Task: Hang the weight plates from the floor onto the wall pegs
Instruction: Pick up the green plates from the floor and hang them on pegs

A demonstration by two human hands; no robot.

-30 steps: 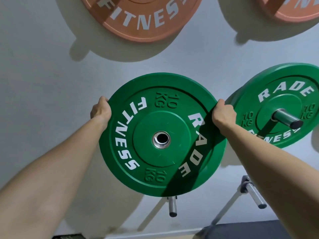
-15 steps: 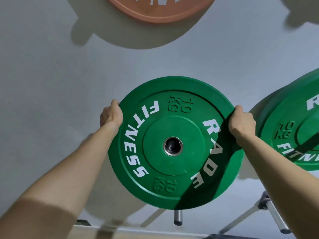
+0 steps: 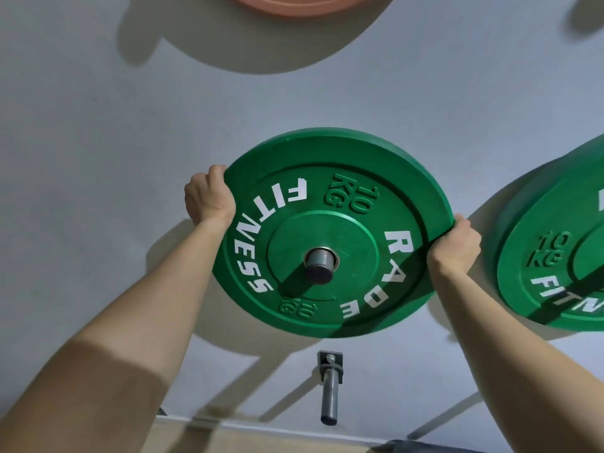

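A green 10 kg weight plate (image 3: 333,204) marked RADE FITNESS hangs in front of the grey wall. A grey wall peg (image 3: 318,263) pokes through its centre hole. My left hand (image 3: 209,197) grips the plate's left rim, fingers curled behind it. My right hand (image 3: 456,243) grips the right rim the same way. The plate's top leans toward the wall.
A second green plate (image 3: 555,266) hangs on a peg at the right edge. An orange plate (image 3: 304,4) hangs above. A bare grey peg (image 3: 329,393) sticks out of the wall below the held plate. Floor shows at the bottom.
The plate has moved toward the wall and onto the peg, which now shows through the centre hole. Both hands keep their grip on the rim.
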